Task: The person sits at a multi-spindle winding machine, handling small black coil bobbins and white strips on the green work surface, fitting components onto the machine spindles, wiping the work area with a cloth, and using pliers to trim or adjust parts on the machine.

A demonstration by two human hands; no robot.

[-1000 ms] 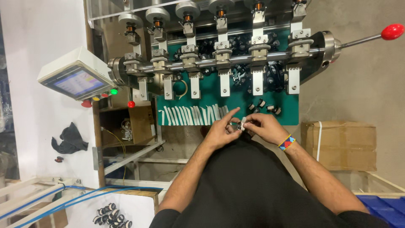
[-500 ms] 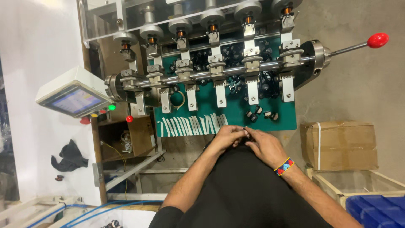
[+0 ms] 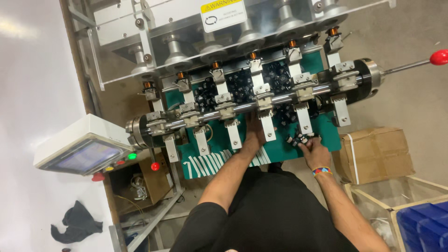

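1. The small black parts (image 3: 298, 138) lie in a loose cluster on the green work surface (image 3: 326, 135), at about 3 o'clock from the middle of the view
2. My right hand (image 3: 313, 150) sits just beside that cluster, at its 5 o'clock, fingers curled and touching the nearest pieces; I cannot tell whether they pinch one
3. A bright beaded band circles that wrist
4. My left hand (image 3: 254, 135) reaches under the steel shaft (image 3: 242, 108) at 12 o'clock from my chest; a hanging bracket (image 3: 267, 128) hides its fingers, so I cannot tell its grip
5. More black parts are heaped behind the shaft
6. A red-knobbed lever (image 3: 437, 57) sticks out at 2 o'clock
7. A control screen box (image 3: 81, 151) stands at 9 o'clock
8. A cardboard box (image 3: 378, 154) rests at 4 o'clock, a blue bin (image 3: 427, 224) at 5 o'clock
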